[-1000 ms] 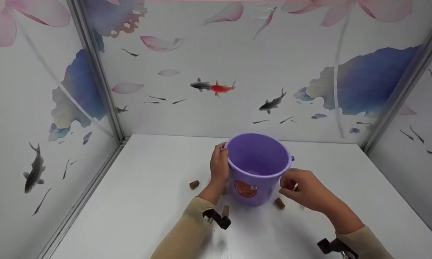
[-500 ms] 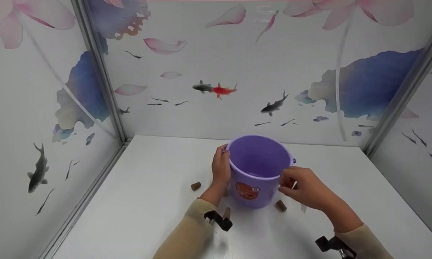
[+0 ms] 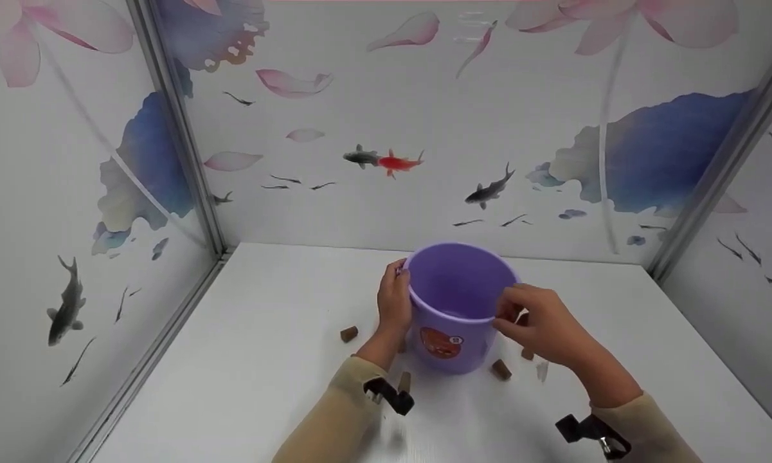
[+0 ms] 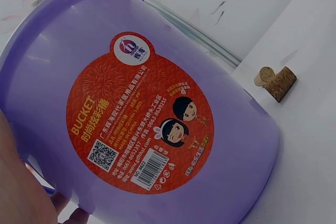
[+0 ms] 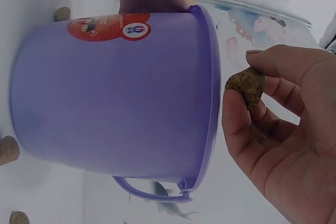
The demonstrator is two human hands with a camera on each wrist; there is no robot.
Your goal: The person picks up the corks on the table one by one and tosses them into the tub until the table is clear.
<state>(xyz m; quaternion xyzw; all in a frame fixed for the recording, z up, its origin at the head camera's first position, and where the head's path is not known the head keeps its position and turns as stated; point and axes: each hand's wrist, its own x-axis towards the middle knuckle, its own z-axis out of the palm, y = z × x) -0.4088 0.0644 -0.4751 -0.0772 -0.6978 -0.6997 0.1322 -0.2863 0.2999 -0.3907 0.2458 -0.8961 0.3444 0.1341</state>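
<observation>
A purple bucket (image 3: 466,296) stands upright on the white table, its round red label (image 4: 136,114) facing me. My left hand (image 3: 394,302) grips the bucket by its left side at the rim; some of its fingers are hidden behind the wall. Beside the rim on the right, my right hand (image 3: 540,325) pinches a cork stopper (image 5: 245,87) between thumb and forefinger, level with the bucket's mouth. Loose corks lie around the base: one at the left (image 3: 349,334), one at the right front (image 3: 501,370), and another cork (image 3: 403,382) near my left wrist.
White panels printed with fish and petals (image 3: 296,83) close off the back and both sides. Metal corner posts (image 3: 186,141) stand where they join. The bucket's purple handle (image 5: 152,196) hangs on its far side. Two corks (image 4: 281,83) lie close together by the base.
My right hand has risen and shifted slightly left, up to the bucket's rim. A cork on the table below it has come into view. The left hand keeps its hold and the bucket stays put.
</observation>
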